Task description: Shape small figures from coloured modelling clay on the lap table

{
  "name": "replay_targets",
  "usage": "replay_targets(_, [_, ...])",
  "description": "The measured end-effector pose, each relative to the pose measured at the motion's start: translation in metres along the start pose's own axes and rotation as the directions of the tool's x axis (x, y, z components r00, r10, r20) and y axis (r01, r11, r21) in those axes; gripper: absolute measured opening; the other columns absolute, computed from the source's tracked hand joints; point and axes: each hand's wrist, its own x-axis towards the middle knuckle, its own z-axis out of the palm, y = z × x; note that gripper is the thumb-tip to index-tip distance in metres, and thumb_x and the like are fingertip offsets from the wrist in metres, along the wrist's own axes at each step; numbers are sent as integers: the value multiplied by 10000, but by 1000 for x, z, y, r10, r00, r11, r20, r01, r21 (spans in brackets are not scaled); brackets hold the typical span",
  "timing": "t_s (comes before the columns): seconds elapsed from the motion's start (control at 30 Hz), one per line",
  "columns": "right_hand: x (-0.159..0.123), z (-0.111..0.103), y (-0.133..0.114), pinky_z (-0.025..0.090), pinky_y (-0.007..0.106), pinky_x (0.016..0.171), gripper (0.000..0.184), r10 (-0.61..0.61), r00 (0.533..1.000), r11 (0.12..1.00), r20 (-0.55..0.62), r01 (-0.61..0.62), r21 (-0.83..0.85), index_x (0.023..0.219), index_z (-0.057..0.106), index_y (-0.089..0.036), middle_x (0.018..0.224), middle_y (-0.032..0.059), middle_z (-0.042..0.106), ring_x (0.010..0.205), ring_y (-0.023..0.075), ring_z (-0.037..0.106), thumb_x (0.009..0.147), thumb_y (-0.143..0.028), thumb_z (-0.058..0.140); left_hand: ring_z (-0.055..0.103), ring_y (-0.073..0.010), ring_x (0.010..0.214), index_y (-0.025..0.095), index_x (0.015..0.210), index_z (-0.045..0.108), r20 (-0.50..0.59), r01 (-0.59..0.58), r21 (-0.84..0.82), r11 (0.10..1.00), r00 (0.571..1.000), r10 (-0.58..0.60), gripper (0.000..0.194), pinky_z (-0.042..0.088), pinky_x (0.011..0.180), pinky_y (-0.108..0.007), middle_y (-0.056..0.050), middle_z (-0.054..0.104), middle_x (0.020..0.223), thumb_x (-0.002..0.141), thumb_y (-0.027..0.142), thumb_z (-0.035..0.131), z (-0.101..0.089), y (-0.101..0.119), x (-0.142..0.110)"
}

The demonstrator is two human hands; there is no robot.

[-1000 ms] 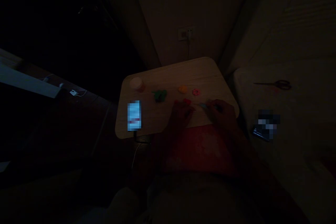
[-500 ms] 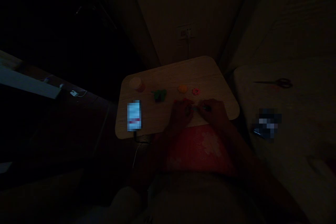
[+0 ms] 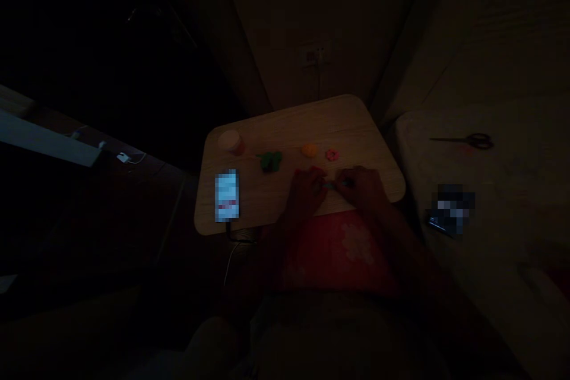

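Note:
Over the near edge of a small wooden table [image 3: 285,130], my left hand [image 3: 307,190] and my right hand [image 3: 360,185] face each other with fingers closed. Between their fingertips shows a small bluish-green piece [image 3: 330,184], too dark to name, and both hands pinch it. Something red [image 3: 315,168] peeks out just behind my left fingers. Beyond the hands lie a pink flower-shaped ring [image 3: 332,155] and an orange rounded piece [image 3: 309,150]. A green leafy-looking piece [image 3: 270,161] rests to their left.
A lidded jar [image 3: 231,142] stands at the table's back left, with a lit phone [image 3: 227,196] in front of it. Scissors [image 3: 467,141] and a dark blurred-out item [image 3: 452,211] lie on the pale surface at right. A plugged-in cord [image 3: 319,74] hangs from the wall socket.
The bluish-green piece shows more plainly between my fingertips. Both hands stay nearly in place, with slight finger movement; the things on the table have not moved.

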Motion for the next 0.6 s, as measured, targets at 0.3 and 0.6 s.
replay_targets(0.3, [8,-4,8,407,293,681,197,3,997,970,80,-22,240,759,733,-196,773,31,764,722,201,684,885,-307,630,697,-256,1049,214,1142,676,-3,-11,41,999,1000,11,330,481,1085,-465,-63,771,1089,824,159,746,1,-3,0])
replay_targets(0.6, [3,-5,-1,387,335,746,222,-54,997,998,61,55,-9,811,761,-220,788,71,752,780,237,661,933,-364,644,686,-253,1092,216,1162,685,11,-11,72,997,1000,10,361,478,1095,-455,-72,763,1157,815,149,764,-1,-2,-2])
